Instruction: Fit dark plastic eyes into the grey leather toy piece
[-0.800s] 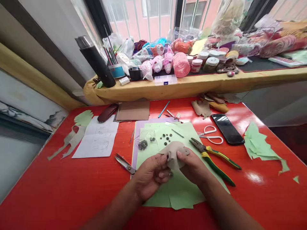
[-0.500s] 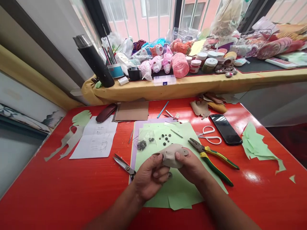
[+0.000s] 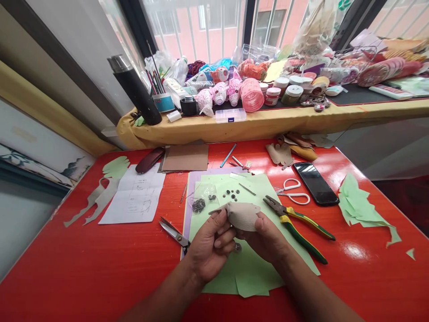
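Note:
A curved piece of beige leather (image 3: 244, 216) is held between both hands above the green paper (image 3: 248, 277). My left hand (image 3: 211, 246) pinches its left end, thumb on top and fingers curled below. At its right edge my right hand (image 3: 268, 235) grips it with the thumb in front; the other fingers are partly hidden behind. Just beyond the leather lie several small dark snap-like discs (image 3: 233, 197), and a clear bag (image 3: 199, 203) of more dark pieces is to their left. A small round metal part (image 3: 237, 247) sits beneath the hands.
Green-and-yellow pliers (image 3: 295, 223), white-handled scissors (image 3: 292, 192) and a black phone (image 3: 315, 183) lie to the right. Open-bladed scissors (image 3: 174, 232) and a printed sheet (image 3: 134, 197) are on the left. Beyond the red table (image 3: 100, 268), a cluttered sill holds jars (image 3: 292, 91) and a black flask (image 3: 136, 89).
The beige leather has been turned and bent, so a broad smooth face shows now. My right thumb has shifted to its right edge. The left hand keeps its pinch.

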Demonstrator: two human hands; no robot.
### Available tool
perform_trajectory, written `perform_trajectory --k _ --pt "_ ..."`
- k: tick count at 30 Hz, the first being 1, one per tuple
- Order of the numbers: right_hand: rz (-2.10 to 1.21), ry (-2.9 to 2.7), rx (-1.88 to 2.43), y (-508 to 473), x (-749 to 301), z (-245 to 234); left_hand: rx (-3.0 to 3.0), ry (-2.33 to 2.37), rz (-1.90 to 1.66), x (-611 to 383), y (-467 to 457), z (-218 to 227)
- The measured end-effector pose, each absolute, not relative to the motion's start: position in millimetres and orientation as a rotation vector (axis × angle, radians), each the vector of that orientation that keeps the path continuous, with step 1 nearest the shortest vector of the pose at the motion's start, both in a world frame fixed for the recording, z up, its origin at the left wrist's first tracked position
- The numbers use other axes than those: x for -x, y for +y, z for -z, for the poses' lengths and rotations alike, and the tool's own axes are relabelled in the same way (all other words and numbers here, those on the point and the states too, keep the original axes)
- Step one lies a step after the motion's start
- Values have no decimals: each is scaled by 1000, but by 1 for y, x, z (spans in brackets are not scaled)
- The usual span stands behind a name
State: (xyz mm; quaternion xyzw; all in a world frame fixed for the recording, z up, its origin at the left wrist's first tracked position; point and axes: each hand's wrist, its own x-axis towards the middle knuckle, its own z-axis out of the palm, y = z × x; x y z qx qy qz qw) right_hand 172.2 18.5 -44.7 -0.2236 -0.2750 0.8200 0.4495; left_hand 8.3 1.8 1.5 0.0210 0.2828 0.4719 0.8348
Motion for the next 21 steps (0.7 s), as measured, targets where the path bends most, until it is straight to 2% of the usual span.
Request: perform_trajectory --k 6,21 --pt "-2060 -682 483 15 -166 40 -105 620 -1068 -11 4 -7" --pt "-1996 -493 665 16 -165 32 -247 830 -1132 -29 -7 6"
